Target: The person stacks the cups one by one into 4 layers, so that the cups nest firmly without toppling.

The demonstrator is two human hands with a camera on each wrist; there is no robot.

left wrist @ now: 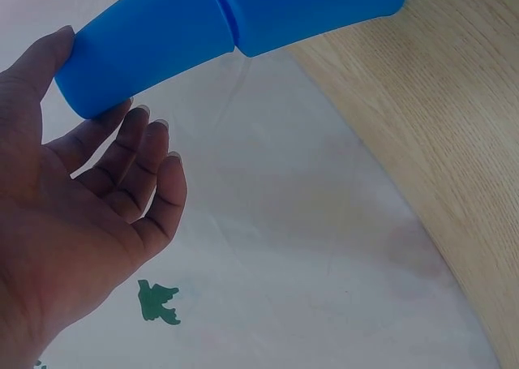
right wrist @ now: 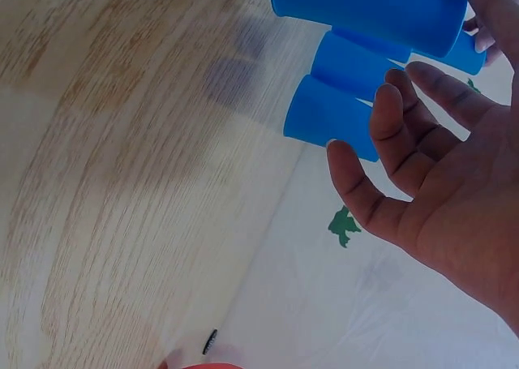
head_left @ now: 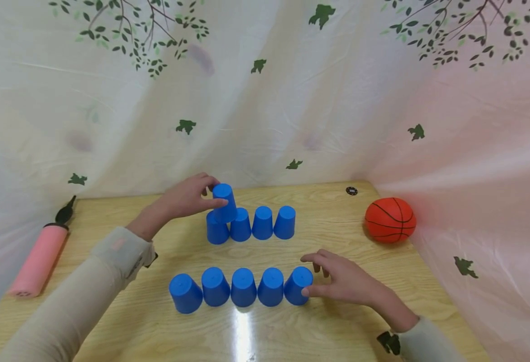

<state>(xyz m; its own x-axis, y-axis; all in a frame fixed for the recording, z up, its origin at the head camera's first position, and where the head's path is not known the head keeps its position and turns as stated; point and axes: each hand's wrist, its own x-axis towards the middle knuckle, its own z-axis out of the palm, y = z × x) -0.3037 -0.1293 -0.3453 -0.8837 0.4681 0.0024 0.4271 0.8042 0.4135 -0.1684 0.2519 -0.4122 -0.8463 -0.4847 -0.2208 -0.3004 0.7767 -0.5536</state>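
Observation:
My left hand (head_left: 191, 195) grips an upside-down blue cup (head_left: 225, 201) between thumb and fingers. This cup is over the left end of a back row of blue cups (head_left: 262, 223); whether it rests on them I cannot tell. In the left wrist view, the held cup (left wrist: 150, 49) meets or nearly meets the cup (left wrist: 316, 12) under it. Around the right end cup (head_left: 297, 287) of the front row is my right hand (head_left: 344, 279), fingers bent loosely and thumb at the cup's side. A small gap shows between its index fingertip and that cup (right wrist: 369, 12).
Several more upside-down blue cups (head_left: 243, 288) stand in the front row. A red basketball-patterned ball (head_left: 390, 220) sits at the table's right edge. Near the back lies a black disc (head_left: 352, 191). A pink hand pump (head_left: 40, 259) lies at left. Pale leaf-print sheeting (head_left: 247, 110) hangs behind.

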